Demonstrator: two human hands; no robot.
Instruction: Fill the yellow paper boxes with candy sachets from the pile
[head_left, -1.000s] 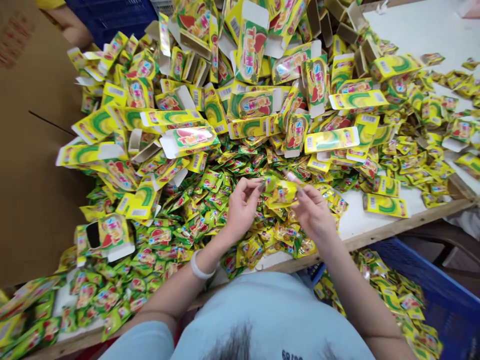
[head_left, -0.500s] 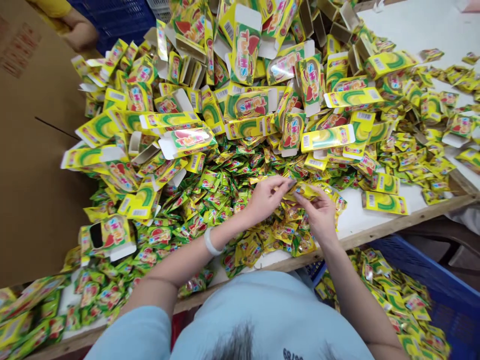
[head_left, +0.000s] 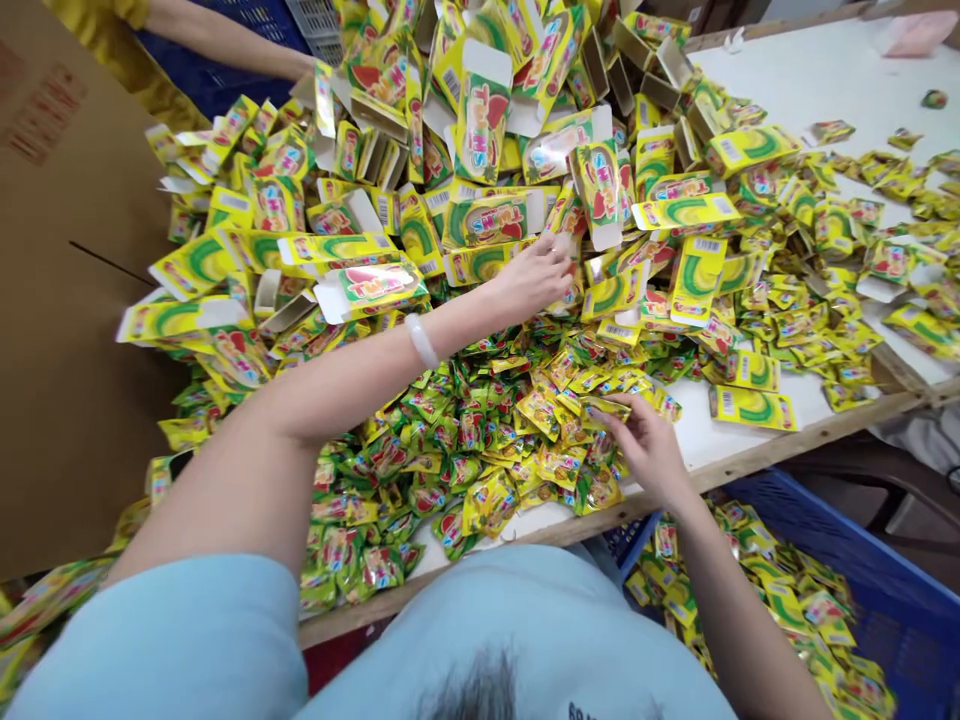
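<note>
- One sachet (head_left: 609,408): held between thumb and fingers of my right hand (head_left: 645,445), nearly closed.
- Loose sachets (head_left: 559,465): heaped beneath and left of those fingers.
- Left hand (head_left: 532,278): fingers curled at a carton (head_left: 566,207); remotely, I cannot tell whether gripped. Step, I judge: carton selection; next calls for a firm pinch.
- More cartons (head_left: 484,110): beyond those fingers.

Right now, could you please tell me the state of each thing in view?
Left hand: at the cartons, grip unclear
Right hand: pinching a packet
Cartons: heaped, some flaps open
Loose packets: heaped on the table
Blue crate: holding packets
Brown box: upright
Bracelet: worn
</note>
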